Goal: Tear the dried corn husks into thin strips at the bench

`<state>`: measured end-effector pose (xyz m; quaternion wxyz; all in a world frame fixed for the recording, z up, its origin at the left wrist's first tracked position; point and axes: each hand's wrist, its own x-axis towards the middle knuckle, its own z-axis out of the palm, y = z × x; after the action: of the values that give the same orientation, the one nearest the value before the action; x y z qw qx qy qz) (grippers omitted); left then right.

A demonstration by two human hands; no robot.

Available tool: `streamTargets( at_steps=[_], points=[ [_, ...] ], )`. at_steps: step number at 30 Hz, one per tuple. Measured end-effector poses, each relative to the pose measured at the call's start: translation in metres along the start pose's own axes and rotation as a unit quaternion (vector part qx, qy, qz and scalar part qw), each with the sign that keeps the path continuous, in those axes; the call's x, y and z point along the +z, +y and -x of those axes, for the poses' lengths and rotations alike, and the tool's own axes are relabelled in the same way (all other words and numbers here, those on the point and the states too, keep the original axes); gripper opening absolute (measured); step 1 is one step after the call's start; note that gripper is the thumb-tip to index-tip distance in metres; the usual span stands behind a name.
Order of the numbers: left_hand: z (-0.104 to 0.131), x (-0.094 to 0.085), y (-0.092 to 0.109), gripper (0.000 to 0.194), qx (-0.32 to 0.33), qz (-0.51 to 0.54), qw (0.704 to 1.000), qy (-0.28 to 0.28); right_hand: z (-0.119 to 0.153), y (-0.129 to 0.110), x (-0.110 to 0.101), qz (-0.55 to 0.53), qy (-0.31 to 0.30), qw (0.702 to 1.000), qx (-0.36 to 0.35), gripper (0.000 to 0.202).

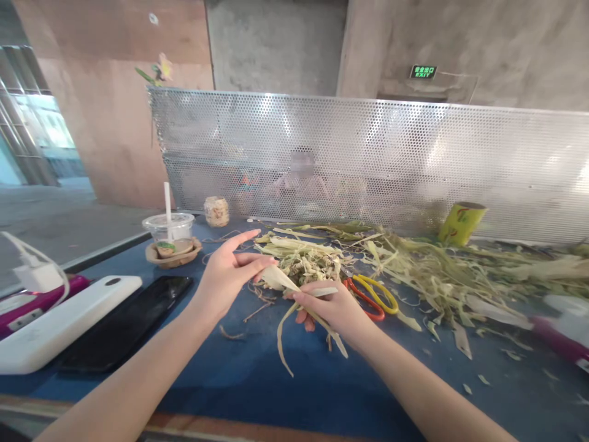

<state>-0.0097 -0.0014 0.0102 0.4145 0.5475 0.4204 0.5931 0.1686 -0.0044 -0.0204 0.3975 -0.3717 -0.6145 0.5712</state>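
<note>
My left hand (230, 270) pinches one end of a pale husk strip (280, 279) between thumb and a finger, with the index finger stretched out. The other part of the strip runs into my right hand (329, 304), whose thumb and fingers are closed on it. Thin strip ends (281, 344) hang below my right hand over the blue tabletop (276, 393). Just behind both hands lies a heap of shredded husk (308, 255). Scissors with red and yellow handles (384, 293) rest beside my right hand.
At left are a black phone (133, 319), a white power bank (69, 316), a purple power strip (41, 304) and a lidded cup (169, 226). A jar (216, 212) stands by the perforated metal screen (276, 135). Loose husks (437, 270) and a yellow roll (461, 223) are right.
</note>
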Motion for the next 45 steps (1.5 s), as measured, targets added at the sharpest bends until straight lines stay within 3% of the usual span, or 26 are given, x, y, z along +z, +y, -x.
streamTargets(
  at_steps=[4,7,10,12,13,16,19,22,26,32,38,42,45],
  points=[
    [-0.004,0.002,0.001,0.062,-0.039,0.098,0.994,0.041,0.002,-0.002,0.0,0.005,0.005,1.0,-0.01,0.033],
    [-0.008,0.006,-0.005,0.052,-0.094,0.206,0.971,0.075,0.003,-0.004,-0.001,-0.011,-0.008,0.999,-0.038,0.035],
    [-0.01,0.009,-0.014,0.048,-0.198,0.228,0.951,0.06,0.004,-0.005,-0.002,-0.001,-0.002,0.998,-0.065,0.034],
    [-0.006,0.011,-0.018,0.052,-0.228,0.21,0.95,0.034,0.003,-0.005,-0.003,0.005,0.02,0.997,-0.077,0.033],
    [-0.003,0.013,-0.019,0.062,-0.22,0.199,0.955,0.021,0.002,-0.005,-0.003,0.004,0.032,0.996,-0.083,0.033],
    [0.009,0.019,-0.02,0.092,-0.1,0.126,0.986,-0.044,-0.001,-0.002,-0.004,0.011,0.038,0.994,-0.106,0.031],
    [0.019,0.025,-0.02,0.099,-0.045,0.096,0.986,-0.128,-0.003,0.002,-0.003,0.027,0.017,0.992,-0.126,0.028],
    [0.02,0.027,-0.024,0.105,-0.025,0.104,0.981,-0.161,-0.004,0.007,0.0,0.044,0.02,0.991,-0.126,0.028],
    [0.017,0.025,-0.027,0.106,-0.036,0.053,0.983,-0.169,0.0,0.007,0.0,0.121,0.058,0.986,-0.094,0.041],
    [0.02,0.025,-0.019,0.104,-0.05,-0.013,0.987,-0.151,0.007,0.0,-0.008,0.309,0.062,0.943,-0.11,0.033],
    [0.019,0.022,-0.019,0.104,-0.064,-0.023,0.983,-0.173,0.004,-0.003,-0.01,0.213,0.056,0.971,-0.096,0.025],
    [0.016,0.021,-0.016,0.099,-0.061,-0.032,0.991,-0.117,-0.002,-0.001,-0.012,0.073,0.002,0.995,-0.064,0.029],
    [0.015,0.02,-0.015,0.101,-0.065,-0.02,0.994,-0.087,-0.004,0.0,-0.013,0.079,-0.01,0.996,-0.047,0.028]
  ],
)
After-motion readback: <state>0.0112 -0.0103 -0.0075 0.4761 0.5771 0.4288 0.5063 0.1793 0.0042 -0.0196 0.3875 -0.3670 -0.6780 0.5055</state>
